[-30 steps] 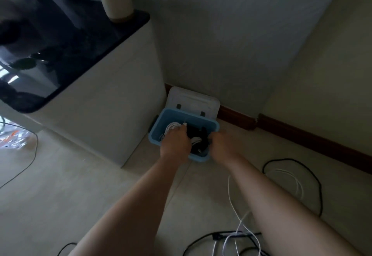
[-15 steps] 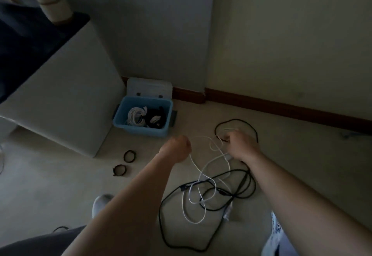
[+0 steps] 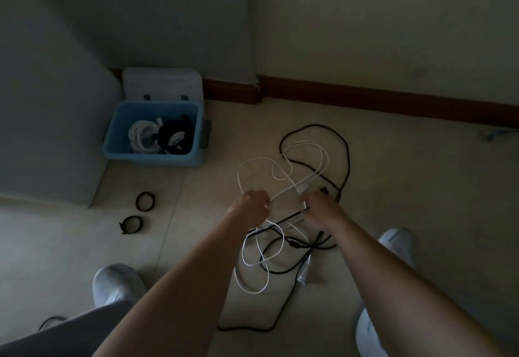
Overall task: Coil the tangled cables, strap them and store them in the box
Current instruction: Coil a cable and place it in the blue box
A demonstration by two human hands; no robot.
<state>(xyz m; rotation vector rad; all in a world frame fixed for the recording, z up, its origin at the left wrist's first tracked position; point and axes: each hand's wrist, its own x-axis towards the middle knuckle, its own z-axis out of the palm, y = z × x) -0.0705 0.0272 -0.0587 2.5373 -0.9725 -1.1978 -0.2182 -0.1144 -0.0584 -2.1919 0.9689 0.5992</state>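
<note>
While left hand (image 3: 254, 206) and right hand (image 3: 323, 208) are gripping limp, light cables (image 3: 348, 160), starting from a plug seems best.

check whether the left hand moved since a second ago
Yes: the left hand has come away from the blue box and now grips the white cable, right of the box.

A room in a home is suggested: a corner where pale painted walls (image 3: 365, 19) are met by a dark wooden skirting board (image 3: 365, 98) above a light tiled floor (image 3: 407, 202). A white cabinet (image 3: 50, 132) is set against one wall, and a blue plastic storage box (image 3: 153, 158) is kept beside it.
</note>
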